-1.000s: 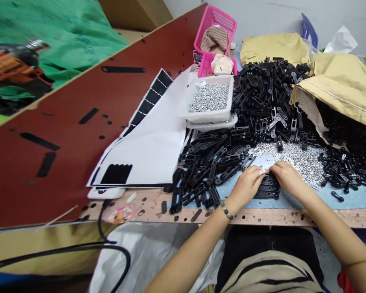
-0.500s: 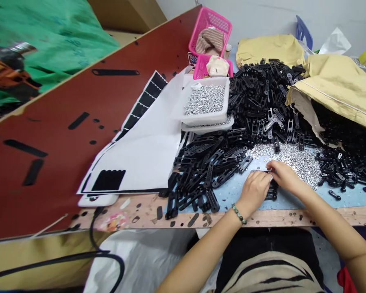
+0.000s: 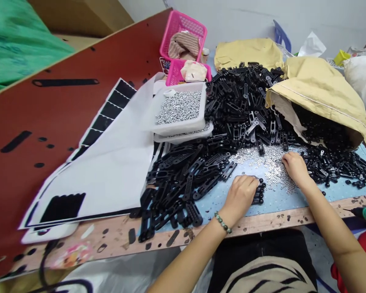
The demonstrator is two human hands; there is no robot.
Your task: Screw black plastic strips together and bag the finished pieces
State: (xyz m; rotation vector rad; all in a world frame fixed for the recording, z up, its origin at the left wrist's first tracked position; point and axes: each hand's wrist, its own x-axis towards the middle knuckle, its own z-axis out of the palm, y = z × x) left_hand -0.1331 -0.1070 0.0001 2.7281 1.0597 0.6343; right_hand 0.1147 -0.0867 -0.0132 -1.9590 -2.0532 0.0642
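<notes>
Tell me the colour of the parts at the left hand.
Black: the parts at the left hand show best in the head view.

Across twelve to two o'clock stretched a pale wall [image 3: 247,22], and there, near half past one, up poked a blue chair [image 3: 282,36]! A red-brown panel [image 3: 79,101] slanted through ten; the worktable [image 3: 271,221] showed its wood-patterned edge below, seven to four.

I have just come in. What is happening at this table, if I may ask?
Someone is working bare-handed. The left hand lies over a row of black parts near the front edge of the table. The right hand is at the loose silver pieces; whether it grips one cannot be seen.
</notes>
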